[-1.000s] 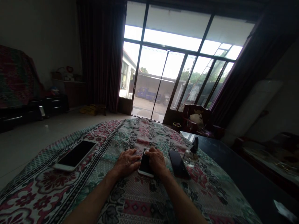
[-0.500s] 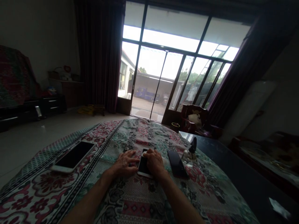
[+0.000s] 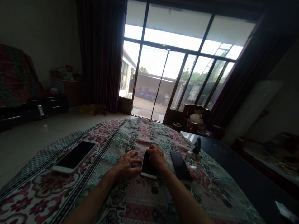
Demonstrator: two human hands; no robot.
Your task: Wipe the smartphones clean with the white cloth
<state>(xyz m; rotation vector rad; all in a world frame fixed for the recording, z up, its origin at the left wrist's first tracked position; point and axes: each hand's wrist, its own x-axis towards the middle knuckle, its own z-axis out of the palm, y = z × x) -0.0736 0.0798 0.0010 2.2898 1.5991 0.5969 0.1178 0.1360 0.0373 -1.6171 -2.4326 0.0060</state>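
Note:
A white-framed smartphone with a dark screen lies face up on the patterned tablecloth in front of me. My left hand rests flat at its left side, fingers spread, with fingertips and thumb at the phone's left edge. Over the upper right of the screen is my right hand, its fingers bent and pressed together on the glass. A pale scrap shows by that hand, too unclear to name. Close on the right lies a dark smartphone; farther left is a larger white smartphone.
A clear spray bottle with a black head stands beyond the dark phone. Along the right runs a dark glossy tabletop with a whitish packet on it. A wooden chair and glass doors are behind the table.
My right hand has slid slightly up and right over the screen, baring more of it. The left hand stays beside the phone. The whole view has shifted a little.

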